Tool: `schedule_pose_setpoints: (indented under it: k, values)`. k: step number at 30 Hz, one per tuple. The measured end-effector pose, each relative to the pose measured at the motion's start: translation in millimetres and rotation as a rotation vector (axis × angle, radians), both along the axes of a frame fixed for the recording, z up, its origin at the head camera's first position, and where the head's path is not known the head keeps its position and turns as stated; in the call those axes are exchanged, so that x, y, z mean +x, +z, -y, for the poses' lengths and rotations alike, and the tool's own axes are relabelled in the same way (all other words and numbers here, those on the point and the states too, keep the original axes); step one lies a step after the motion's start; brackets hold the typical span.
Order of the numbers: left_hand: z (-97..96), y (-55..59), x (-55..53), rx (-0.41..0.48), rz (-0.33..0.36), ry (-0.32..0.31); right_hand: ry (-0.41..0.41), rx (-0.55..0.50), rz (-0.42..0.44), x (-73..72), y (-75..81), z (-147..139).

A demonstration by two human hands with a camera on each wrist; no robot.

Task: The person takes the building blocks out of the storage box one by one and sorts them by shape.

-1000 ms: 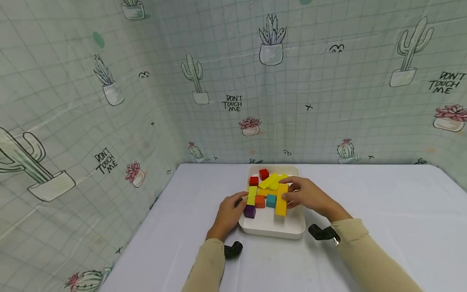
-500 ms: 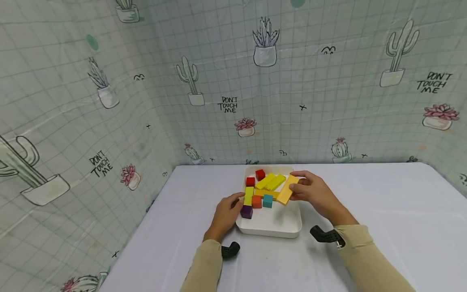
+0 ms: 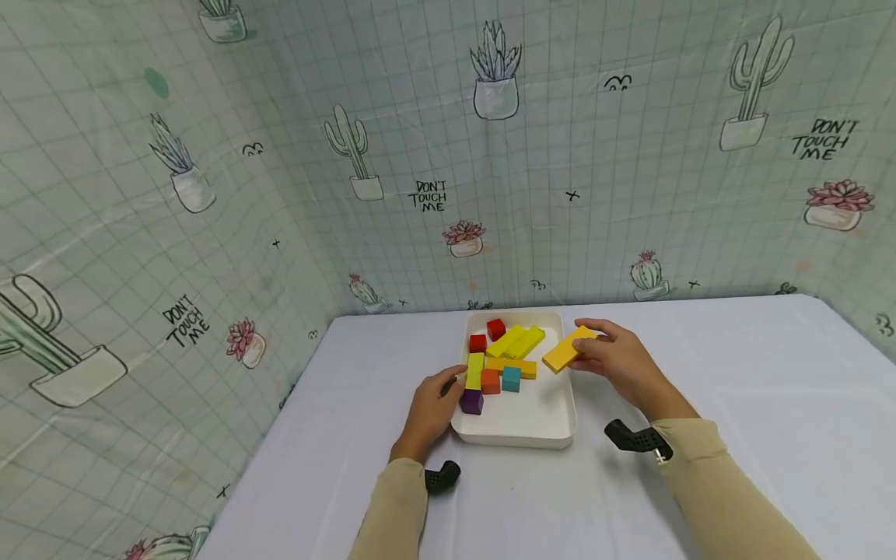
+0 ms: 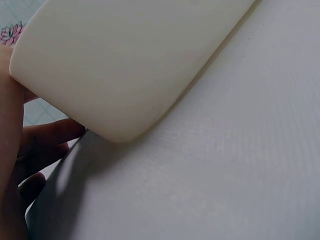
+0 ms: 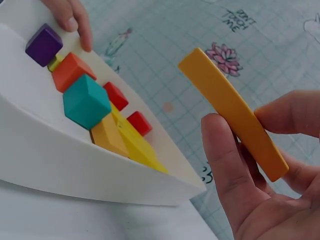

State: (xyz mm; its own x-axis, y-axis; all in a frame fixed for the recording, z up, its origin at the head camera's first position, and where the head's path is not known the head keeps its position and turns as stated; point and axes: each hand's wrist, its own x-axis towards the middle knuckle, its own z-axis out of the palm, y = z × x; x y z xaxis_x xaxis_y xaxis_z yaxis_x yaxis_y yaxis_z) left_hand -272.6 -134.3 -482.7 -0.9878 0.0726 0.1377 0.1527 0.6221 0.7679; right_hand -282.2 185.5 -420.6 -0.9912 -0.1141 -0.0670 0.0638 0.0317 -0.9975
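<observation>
Right hand (image 3: pixel 619 365): thumb and fingers pinch the held bar between them, the gap closed down to its thickness; the hand is at the tray's right side.
Held bar (image 3: pixel 568 350): orange-yellow, slanted, in the air; in the head view it crosses the right rim of the tray (image 3: pixel 525 424), and the right wrist view shows it apart from the tray and the other pieces.
Change: over the last second the bar has gone from above the tray's floor, right of the teal cube (image 3: pixel 511 379), to the tray's right rim, and has turned from nearly lengthwise to slanting.
Meaning: the bar now seems parted from the group; the others keep their layout in the tray, so this appears to be the one piece being handled.
Left hand (image 3: pixel 430 408): at the tray's left wall, thumb and index slightly apart; whether it grips the rim or only rests there, I cannot tell.
Left side: lime block (image 3: pixel 474 371) along the tray's left wall, purple cube (image 3: pixel 472 401) at its near end.
Middle: orange cube (image 3: pixel 491 382) and the teal cube, just nearer than the flat bar (image 3: pixel 518 368) in the tray.
Far end: yellow bars (image 3: pixel 527 342) side by side, red cubes (image 3: pixel 477 343) left of them.
Around: white table (image 3: pixel 742 365) under the tray, printed cloth (image 3: pixel 560 249) beyond.
</observation>
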Motion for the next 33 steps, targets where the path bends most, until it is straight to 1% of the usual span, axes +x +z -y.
schedule_pose_setpoints:
  k: [7,13,18,24,28,30,33]
  values:
    - [-2.0,-1.2,0.6,0.006,0.007,0.012,-0.051,-0.050,0.014,0.5,1.6,-7.5]
    - [-2.6,-3.0,-1.7,0.001,0.001,0.007,-0.067,-0.078,0.010,0.2,3.5,-12.4]
    - [-1.8,-3.6,-1.8,0.001,-0.006,0.006,-0.072,-0.071,0.000,-0.1,7.0,-16.1]
    - [0.0,-1.0,-1.0,0.016,-0.011,0.009,-0.082,-0.075,-0.007,-2.1,9.8,-21.4]
    - [-0.5,-3.5,-0.1,0.011,-0.010,0.011,-0.099,-0.103,-0.004,-1.0,6.2,-26.5]
    - [-0.8,-4.8,0.3,0.012,-0.013,0.010,-0.125,-0.112,-0.007,-1.3,2.5,-29.0]
    - [-1.3,-3.9,1.1,0.013,-0.018,0.012,-0.166,-0.130,-0.011,-4.1,-3.4,-31.6]
